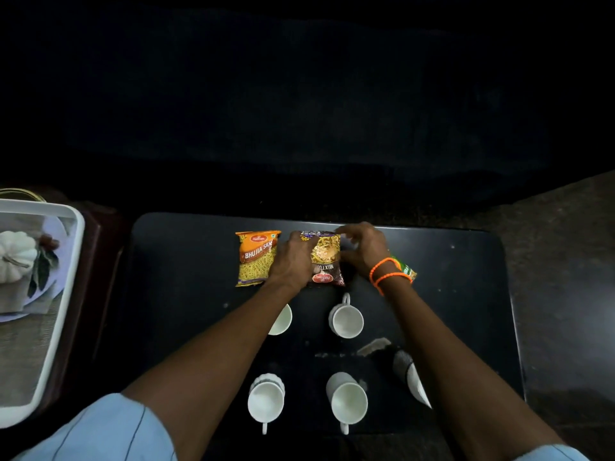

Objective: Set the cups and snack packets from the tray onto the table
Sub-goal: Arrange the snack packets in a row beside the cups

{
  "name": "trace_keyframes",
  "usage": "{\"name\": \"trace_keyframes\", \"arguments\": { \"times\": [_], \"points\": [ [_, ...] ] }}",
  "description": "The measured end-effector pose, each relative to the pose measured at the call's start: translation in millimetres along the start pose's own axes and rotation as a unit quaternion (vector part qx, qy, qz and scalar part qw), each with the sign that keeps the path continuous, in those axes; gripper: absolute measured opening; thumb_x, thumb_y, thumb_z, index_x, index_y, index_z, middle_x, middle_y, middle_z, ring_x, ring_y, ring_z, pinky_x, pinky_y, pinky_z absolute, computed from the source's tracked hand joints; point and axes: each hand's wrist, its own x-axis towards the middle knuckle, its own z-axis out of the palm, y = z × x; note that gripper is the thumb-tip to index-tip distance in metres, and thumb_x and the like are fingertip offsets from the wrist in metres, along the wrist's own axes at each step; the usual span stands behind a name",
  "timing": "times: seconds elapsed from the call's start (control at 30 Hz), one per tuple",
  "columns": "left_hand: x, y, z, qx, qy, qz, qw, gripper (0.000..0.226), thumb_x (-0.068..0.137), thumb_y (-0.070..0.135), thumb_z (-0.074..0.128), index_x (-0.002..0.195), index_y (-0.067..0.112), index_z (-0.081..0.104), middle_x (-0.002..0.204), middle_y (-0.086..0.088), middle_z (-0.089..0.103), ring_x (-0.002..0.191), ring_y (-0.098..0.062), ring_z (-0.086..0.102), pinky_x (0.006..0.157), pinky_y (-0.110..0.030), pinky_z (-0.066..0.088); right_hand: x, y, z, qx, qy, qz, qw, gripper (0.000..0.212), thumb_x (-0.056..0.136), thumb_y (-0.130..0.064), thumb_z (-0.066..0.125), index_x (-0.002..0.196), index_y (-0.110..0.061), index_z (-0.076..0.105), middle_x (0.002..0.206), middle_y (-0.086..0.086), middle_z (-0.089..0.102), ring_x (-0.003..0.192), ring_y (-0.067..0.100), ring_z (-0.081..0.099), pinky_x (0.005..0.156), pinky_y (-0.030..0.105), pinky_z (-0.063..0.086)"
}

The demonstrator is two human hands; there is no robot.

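On the black table (449,294) lie three snack packets in a row at the far side: an orange bhujia sev packet (253,261), a dark maroon mixture packet (327,261) and a green packet (404,269) mostly hidden under my right wrist. My left hand (293,261) holds the mixture packet's left edge and my right hand (362,249) pinches its far right corner. Several white cups stand nearer me: one partly behind my left forearm (283,319), one in the middle (346,319), two at the front (265,399) (347,402), and one half hidden by my right forearm (411,374).
A white-rimmed tray (71,261) with a printed picture inside sits on a dark brown stand left of the table. Stone floor (565,261) shows to the right. Everything beyond the table's far edge is dark.
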Motion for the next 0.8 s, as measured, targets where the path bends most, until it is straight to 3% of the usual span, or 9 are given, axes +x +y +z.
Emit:
{"name": "trace_keyframes", "arguments": {
  "times": [0.1,0.2,0.37,0.43,0.53,0.67,0.8],
  "points": [
    [0.1,2.5,-3.1,-0.004,0.002,0.006,1.0,0.075,0.09,0.025,0.079,0.156,0.026,0.042,0.149,-0.019,0.043,0.136,-0.039,0.048,0.106,-0.046,0.051,-0.2,27.2,-21.3,-0.027,0.032,0.078,0.996,0.047,0.076,-0.008,0.078,0.122,-0.016,0.069,0.118,0.014,0.063,0.106,0.031,0.063,0.087,0.031,0.051],
    [-0.1,6.3,-5.5,0.014,0.027,0.016,0.999,0.076,0.089,0.028,0.079,0.155,0.023,0.042,0.143,-0.018,0.045,0.131,-0.036,0.051,0.104,-0.044,0.051,-0.5,50.6,-38.1,-0.094,0.003,0.141,0.985,0.045,0.077,-0.006,0.075,0.121,-0.017,0.067,0.123,0.016,0.065,0.112,0.033,0.063,0.097,0.038,0.052],
    [-1.1,17.0,-3.4,0.053,0.097,0.069,0.991,0.065,0.091,0.028,0.077,0.149,0.019,0.049,0.134,-0.01,0.047,0.122,-0.028,0.052,0.097,-0.042,0.054,-5.8,70.2,-45.5,-0.08,-0.154,0.197,0.965,0.078,0.066,-0.008,0.086,0.136,-0.023,0.055,0.137,0.008,0.06,0.12,0.031,0.059,0.096,0.038,0.053],
    [-1.6,22.5,-2.7,0.045,0.104,0.087,0.99,0.062,0.091,0.026,0.077,0.146,0.019,0.051,0.132,-0.01,0.048,0.12,-0.027,0.053,0.093,-0.039,0.054,-10.7,73.7,-38.9,-0.093,-0.178,0.18,0.963,0.091,0.061,-0.01,0.09,0.141,-0.023,0.048,0.14,0.006,0.057,0.125,0.032,0.056,0.099,0.039,0.052],
    [-1.9,30.2,-1.0,0.028,0.096,0.099,0.99,0.059,0.09,0.025,0.077,0.144,0.017,0.053,0.13,-0.009,0.048,0.121,-0.028,0.053,0.094,-0.04,0.051,-17.7,82.1,-27.5,-0.128,-0.1,0.144,0.976,0.077,0.067,-0.017,0.086,0.136,-0.023,0.053,0.134,0.008,0.063,0.121,0.032,0.059,0.099,0.039,0.052],
    [-1.5,35.2,1.1,0.035,0.093,0.102,0.99,0.061,0.088,0.025,0.078,0.144,0.02,0.054,0.129,-0.009,0.048,0.118,-0.029,0.055,0.096,-0.042,0.05,-22.8,85.4,-30.2,0.018,0.008,0.195,0.981,0.071,0.067,-0.019,0.089,0.131,-0.011,0.06,0.124,0.014,0.068,0.115,0.032,0.063,0.094,0.03,0.048],
    [2.3,37.5,6.0,0.082,0.078,0.083,0.99,0.071,0.087,0.032,0.078,0.151,0.025,0.048,0.145,-0.009,0.046,0.136,-0.03,0.044,0.112,-0.045,0.038,-26.6,81.5,-37.8,0.107,0.061,0.247,0.961,0.083,0.061,-0.034,0.093,0.131,-0.005,0.059,0.124,0.014,0.067,0.115,0.031,0.063,0.093,0.028,0.046]
  ]
}}
